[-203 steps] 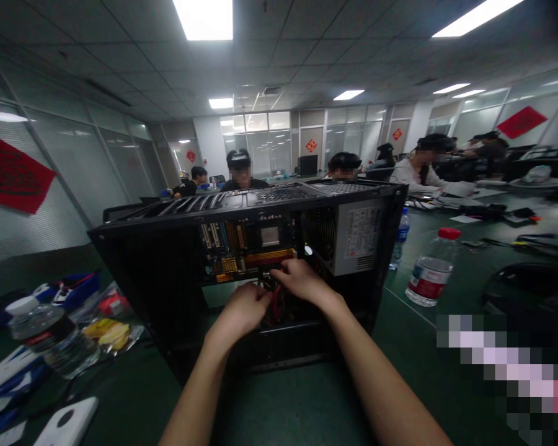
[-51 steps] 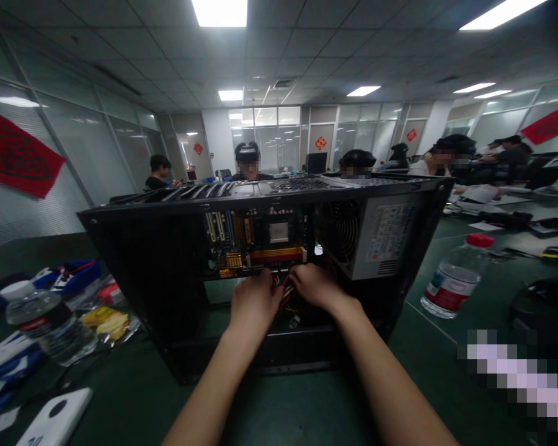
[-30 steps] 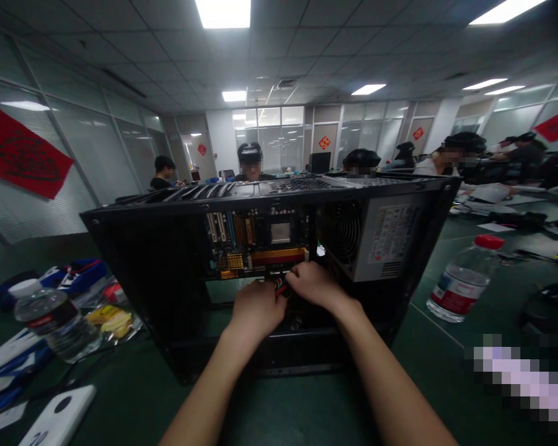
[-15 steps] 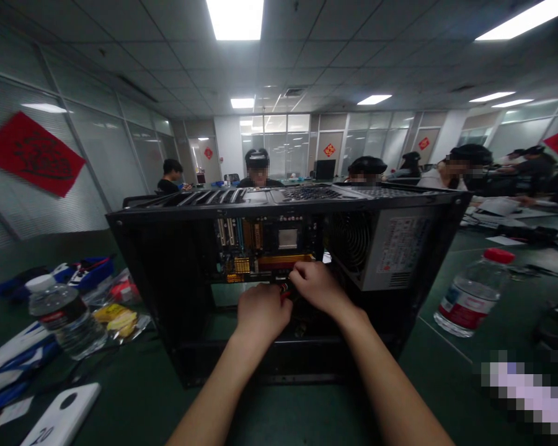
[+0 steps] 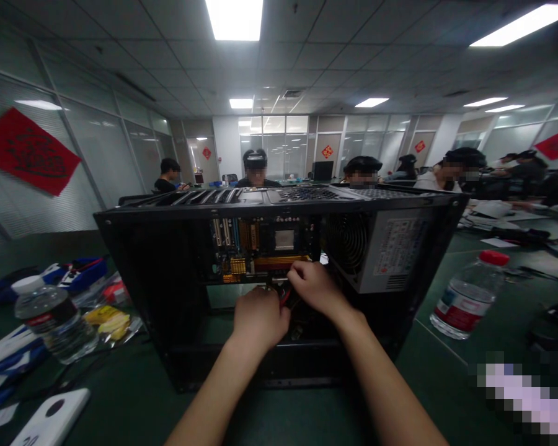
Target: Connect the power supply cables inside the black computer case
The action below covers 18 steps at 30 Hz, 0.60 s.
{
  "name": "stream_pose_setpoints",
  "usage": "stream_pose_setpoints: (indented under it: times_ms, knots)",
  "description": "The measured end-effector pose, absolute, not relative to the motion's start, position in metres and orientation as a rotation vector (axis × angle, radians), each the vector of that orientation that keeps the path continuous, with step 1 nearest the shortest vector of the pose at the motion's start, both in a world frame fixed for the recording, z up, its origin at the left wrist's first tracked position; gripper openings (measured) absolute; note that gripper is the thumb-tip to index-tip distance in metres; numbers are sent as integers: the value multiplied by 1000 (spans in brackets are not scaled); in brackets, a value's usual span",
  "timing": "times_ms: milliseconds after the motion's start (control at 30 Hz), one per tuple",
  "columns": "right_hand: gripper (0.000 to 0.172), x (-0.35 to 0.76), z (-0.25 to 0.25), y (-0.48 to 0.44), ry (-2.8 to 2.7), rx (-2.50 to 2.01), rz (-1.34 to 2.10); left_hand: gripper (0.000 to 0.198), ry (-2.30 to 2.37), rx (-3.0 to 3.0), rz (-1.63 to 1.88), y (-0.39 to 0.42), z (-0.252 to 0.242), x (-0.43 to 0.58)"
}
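Note:
Both hands are inside an open black computer case [image 5: 279,365]. My left hand [image 5: 259,317] is closed, thumb toward the right, on a bundle of thin wires [image 5: 284,295], partly red. My right hand [image 5: 317,286] is closed beside it, fingers bent to a pinch near the lower edge of the motherboard [image 5: 242,241]; its fingertips seem to hold the same wires, though they are mostly hidden. Just above the hands is a row of yellow and dark red memory slots [image 5: 279,264]. The silver power supply [image 5: 393,251] with its round fan grille sits to the right of my right hand.
A water bottle [image 5: 56,319], snack packets [image 5: 114,322], a blue tray [image 5: 84,272] and a white slab [image 5: 51,421] lie left of the case. Right stands a red-capped bottle [image 5: 467,294]. Several people sit beyond, one behind the case [image 5: 255,167].
The view has shifted slightly, so the case appears a little further left. My left hand has shifted slightly left and down; my right hand stays almost in place.

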State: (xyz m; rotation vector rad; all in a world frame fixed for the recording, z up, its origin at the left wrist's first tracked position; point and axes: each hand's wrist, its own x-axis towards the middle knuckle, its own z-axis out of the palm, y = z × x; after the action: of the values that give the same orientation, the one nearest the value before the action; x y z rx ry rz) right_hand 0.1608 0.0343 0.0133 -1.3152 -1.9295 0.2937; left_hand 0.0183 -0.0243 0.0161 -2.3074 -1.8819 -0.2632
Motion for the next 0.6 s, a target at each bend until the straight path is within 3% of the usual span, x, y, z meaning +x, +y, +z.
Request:
stream_pose_setpoints:
  times_ms: [133, 367, 600]
  knots:
    - [25, 160, 12, 32, -2035, -1340, 340, 44, -1907, -2321, -213, -30, 24, 14]
    - [28, 161, 7, 21, -2499, -1442, 673, 40, -1906, -2363, -286, -49, 54, 6]
    - [46, 148, 20, 3, -2762, -1831, 708, 37, -1882, -2489, -275, -61, 68, 3]
